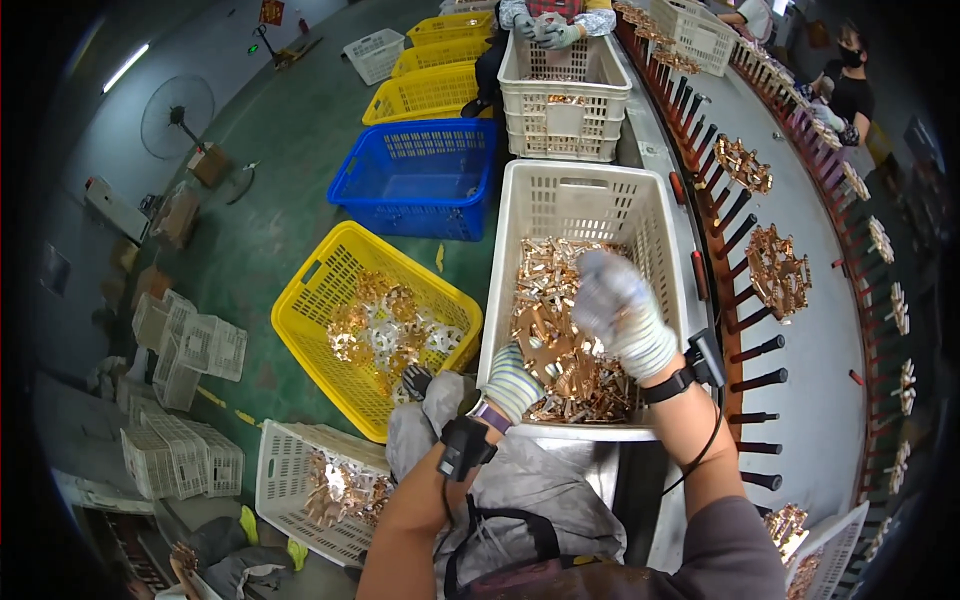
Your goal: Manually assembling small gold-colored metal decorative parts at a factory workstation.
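A white plastic crate (584, 432) stands in front of me, with many small copper-coloured metal parts (560, 268) heaped inside. My left hand (514, 384), in a striped knit glove, reaches over the crate's near left side. Its fingers are closed on the edge of a flat copper-coloured metal piece (538, 345) with holes in it. Above the heap, to the right of that piece, is my right hand (626, 315), gloved too. Motion smears its fingers, so whether it holds anything is not visible.
A yellow basket (292, 300) with shiny metal pieces and a blue basket (412, 205) stand left. Another white crate (275, 490) sits lower left. Along the right runs a conveyor with black pegs (760, 380) and copper-coloured racks (778, 270). Co-workers' gloved hands (555, 35) are beyond.
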Demonstrator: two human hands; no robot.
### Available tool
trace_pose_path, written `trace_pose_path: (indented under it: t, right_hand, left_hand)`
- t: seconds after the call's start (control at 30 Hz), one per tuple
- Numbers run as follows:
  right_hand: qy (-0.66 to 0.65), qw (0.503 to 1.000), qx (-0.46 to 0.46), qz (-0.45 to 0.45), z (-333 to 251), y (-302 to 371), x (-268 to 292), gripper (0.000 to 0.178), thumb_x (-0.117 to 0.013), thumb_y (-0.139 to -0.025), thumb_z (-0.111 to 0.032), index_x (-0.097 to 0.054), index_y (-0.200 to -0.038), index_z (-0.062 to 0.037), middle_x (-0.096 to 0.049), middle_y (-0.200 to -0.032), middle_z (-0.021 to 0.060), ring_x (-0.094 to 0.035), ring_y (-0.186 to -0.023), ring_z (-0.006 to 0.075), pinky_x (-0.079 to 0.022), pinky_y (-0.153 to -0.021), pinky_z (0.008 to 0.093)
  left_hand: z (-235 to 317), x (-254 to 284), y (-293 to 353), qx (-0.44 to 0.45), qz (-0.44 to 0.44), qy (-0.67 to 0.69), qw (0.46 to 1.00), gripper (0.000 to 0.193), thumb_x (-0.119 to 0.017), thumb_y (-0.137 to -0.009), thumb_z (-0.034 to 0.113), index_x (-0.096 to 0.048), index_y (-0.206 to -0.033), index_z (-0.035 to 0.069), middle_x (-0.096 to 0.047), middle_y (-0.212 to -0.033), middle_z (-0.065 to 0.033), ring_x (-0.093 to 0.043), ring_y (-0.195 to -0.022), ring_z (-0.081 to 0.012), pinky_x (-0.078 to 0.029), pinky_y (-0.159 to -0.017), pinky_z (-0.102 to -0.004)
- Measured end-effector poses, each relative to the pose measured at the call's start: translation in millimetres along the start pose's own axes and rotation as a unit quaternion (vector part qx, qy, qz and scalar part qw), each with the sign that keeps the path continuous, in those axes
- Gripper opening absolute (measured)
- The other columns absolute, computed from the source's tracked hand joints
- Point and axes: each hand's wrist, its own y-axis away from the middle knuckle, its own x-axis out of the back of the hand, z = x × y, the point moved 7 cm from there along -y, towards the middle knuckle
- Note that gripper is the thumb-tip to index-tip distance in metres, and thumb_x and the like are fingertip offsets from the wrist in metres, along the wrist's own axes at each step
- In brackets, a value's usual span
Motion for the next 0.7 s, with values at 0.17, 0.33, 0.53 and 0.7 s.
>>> trace_pose_path:
  t: [0.17, 0.33, 0.53, 0.7]
  right_hand:
    - [0.438, 0.893, 0.039, 0.098, -17, 0, 39, 0.028, -0.061, -0.090, -0.027, -0.064, -0.106, -0.0046, -0.055, -0.073, -0.0025, -0.047, -0.061, 0.0044, -0.039, -0.054, 0.0182]
    - [0.695, 0.718, -0.014, -0.024, 26, -4, 13, 0.032, -0.055, -0.093, -0.026, -0.061, -0.112, -0.0001, -0.065, -0.102, 0.0235, -0.062, -0.098, 0.0405, -0.049, -0.086, 0.0429]
    - [0.676, 0.733, 0.059, -0.051, 35, -5, 16, 0.029, -0.054, -0.094, -0.022, -0.060, -0.110, 0.0011, -0.066, -0.098, 0.0211, -0.063, -0.092, 0.0364, -0.050, -0.085, 0.0402]
    - [0.440, 0.895, -0.064, -0.039, 29, 9, 3, 0.023, -0.063, -0.088, -0.018, -0.064, -0.100, 0.0007, -0.065, -0.085, 0.0055, -0.060, -0.080, 0.0113, -0.049, -0.073, 0.0271]
  left_hand:
    - [15, 1, 3, -0.082, 0.099, -0.520, 0.844, 0.019, -0.061, -0.068, 0.027, -0.061, -0.080, 0.011, -0.062, -0.078, -0.0116, -0.061, -0.078, -0.0325, -0.049, -0.071, -0.0440]
    - [65, -48, 8, -0.084, 0.095, -0.764, 0.632, 0.012, -0.066, -0.058, 0.018, -0.065, -0.061, 0.006, -0.063, -0.064, -0.0134, -0.063, -0.069, -0.0320, -0.049, -0.065, -0.0409]
    - [89, -61, 12, -0.034, 0.090, -0.805, 0.585, 0.019, -0.065, -0.070, 0.025, -0.069, -0.065, 0.007, -0.066, -0.067, -0.0138, -0.065, -0.068, -0.0312, -0.052, -0.068, -0.0406]
    - [79, -66, 1, 0.045, 0.019, -0.778, 0.626, 0.032, -0.069, -0.075, 0.039, -0.071, -0.076, 0.008, -0.070, -0.079, -0.0130, -0.067, -0.078, -0.0306, -0.053, -0.074, -0.0400]
